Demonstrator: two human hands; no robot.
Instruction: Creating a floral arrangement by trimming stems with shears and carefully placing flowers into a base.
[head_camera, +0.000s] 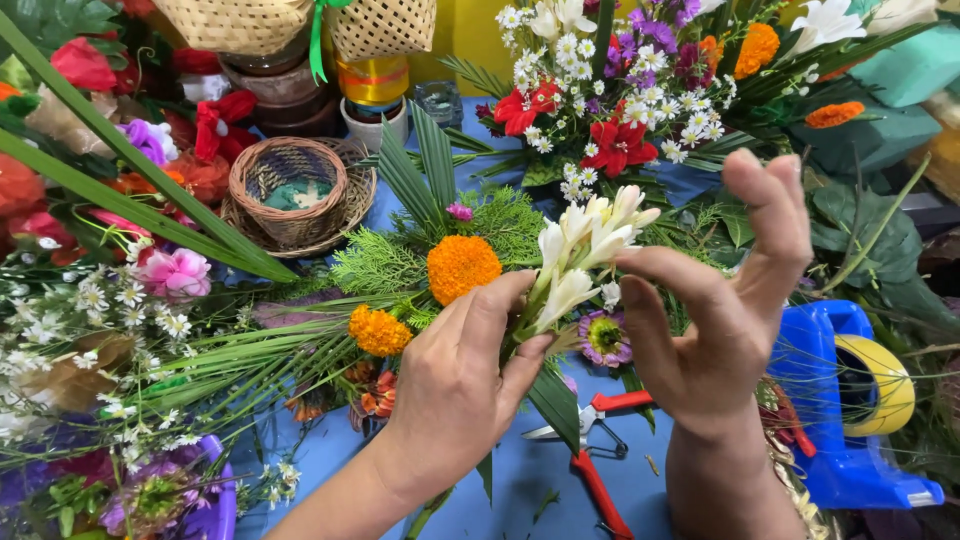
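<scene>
The left hand (455, 385) pinches the white flower spike (585, 250) at its stems, keeping the bunch upright over the blue table (520, 480). The right hand (725, 300) hovers beside it, fingers spread and empty, near the red scissors (600, 440).

Back left: my round wicker basket (297, 192), something green lying in it.
Beside my wrist: red-handled scissors (600, 450) on the blue table (520, 480).
Far right: a blue tape dispenser (850, 400) holding a yellow roll (885, 385).
Top: a finished bouquet (620, 90) of red, white and purple blooms.
Left edge: a pink flower (175, 272) among my small white daisies (95, 300).
</scene>
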